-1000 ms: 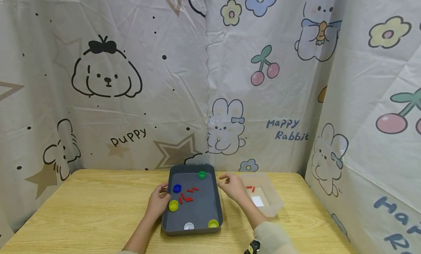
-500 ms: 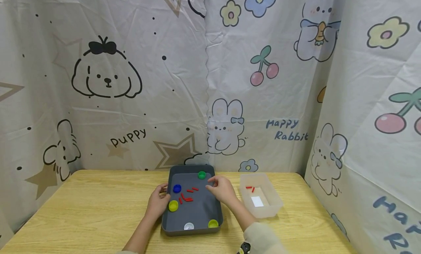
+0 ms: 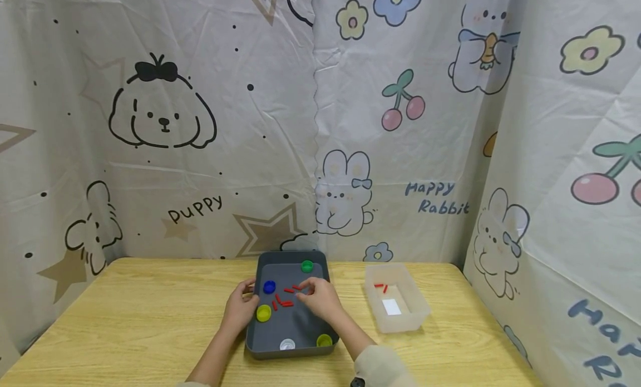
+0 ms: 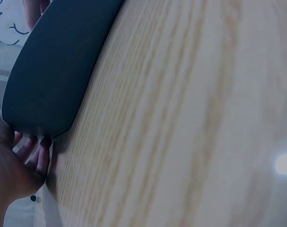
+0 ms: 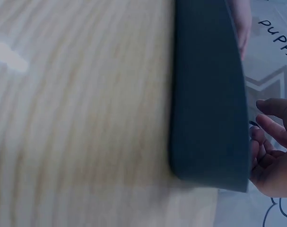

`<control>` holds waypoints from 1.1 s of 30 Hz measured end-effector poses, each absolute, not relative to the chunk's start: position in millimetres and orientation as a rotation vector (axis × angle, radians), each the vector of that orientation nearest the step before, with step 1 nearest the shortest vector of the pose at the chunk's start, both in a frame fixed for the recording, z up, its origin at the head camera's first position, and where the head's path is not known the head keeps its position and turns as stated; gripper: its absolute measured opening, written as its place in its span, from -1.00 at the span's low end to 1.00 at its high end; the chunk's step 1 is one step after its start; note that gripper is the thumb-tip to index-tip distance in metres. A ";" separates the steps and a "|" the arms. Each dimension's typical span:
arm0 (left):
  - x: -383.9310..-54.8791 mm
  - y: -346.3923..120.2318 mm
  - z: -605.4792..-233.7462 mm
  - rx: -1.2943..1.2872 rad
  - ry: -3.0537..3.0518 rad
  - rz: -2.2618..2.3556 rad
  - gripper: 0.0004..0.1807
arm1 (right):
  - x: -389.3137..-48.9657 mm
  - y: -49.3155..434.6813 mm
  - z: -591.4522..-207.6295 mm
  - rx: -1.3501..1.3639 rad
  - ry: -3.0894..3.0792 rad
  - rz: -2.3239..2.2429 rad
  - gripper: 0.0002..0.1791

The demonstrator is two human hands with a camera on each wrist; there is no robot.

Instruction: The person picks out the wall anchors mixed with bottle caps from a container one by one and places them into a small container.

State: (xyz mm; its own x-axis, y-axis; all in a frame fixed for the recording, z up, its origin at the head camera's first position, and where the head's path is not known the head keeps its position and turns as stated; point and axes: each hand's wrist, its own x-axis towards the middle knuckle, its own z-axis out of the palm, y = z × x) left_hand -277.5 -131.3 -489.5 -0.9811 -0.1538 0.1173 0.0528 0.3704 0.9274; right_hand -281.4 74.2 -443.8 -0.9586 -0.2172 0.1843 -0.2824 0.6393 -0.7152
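A dark grey tray (image 3: 305, 326) lies on the table. On its floor are several small red rods (image 3: 287, 304), a green cup (image 3: 307, 266), a blue cup (image 3: 269, 287), a yellow cup (image 3: 263, 313), a second yellow cup (image 3: 324, 341) and a clear cup (image 3: 287, 344). My left hand (image 3: 241, 309) holds the tray by its left wall, fingers against the outside in the left wrist view. Over the tray's right half hovers my right hand (image 3: 321, 299), its thumb and index finger apart beside the upper red rods, nothing between them.
To the right of the tray stands a translucent box (image 3: 418, 312) with two red rods (image 3: 379, 285) and a white square (image 3: 392, 307) inside. A printed curtain (image 3: 270, 153) hangs behind the wooden table (image 3: 150, 320).
My right hand has moved left from beside the translucent box, across the tray's right wall, to near the red rods. My left hand has stayed at the tray's left wall.
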 end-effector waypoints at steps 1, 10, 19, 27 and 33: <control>-277.6 -131.4 -489.6 0.093 -2.442 -1.662 -0.50 | -280.9 72.7 -445.6 0.422 -2.778 1.225 -0.78; -279.6 -131.7 -492.0 0.091 -2.423 -1.673 -0.50 | -279.3 62.6 -462.6 0.380 -2.833 1.193 -0.81; -279.9 -132.3 -491.9 0.095 -2.421 -1.678 -0.51 | -283.9 57.0 -476.2 0.304 -2.838 1.118 -0.86; -278.8 -131.4 -491.3 0.096 -2.421 -1.689 -0.51 | -283.5 53.2 -479.6 0.202 -2.860 1.025 -0.92; -279.2 -131.3 -491.9 0.094 -2.420 -1.691 -0.50 | -283.5 52.5 -480.4 0.208 -2.842 0.999 -0.96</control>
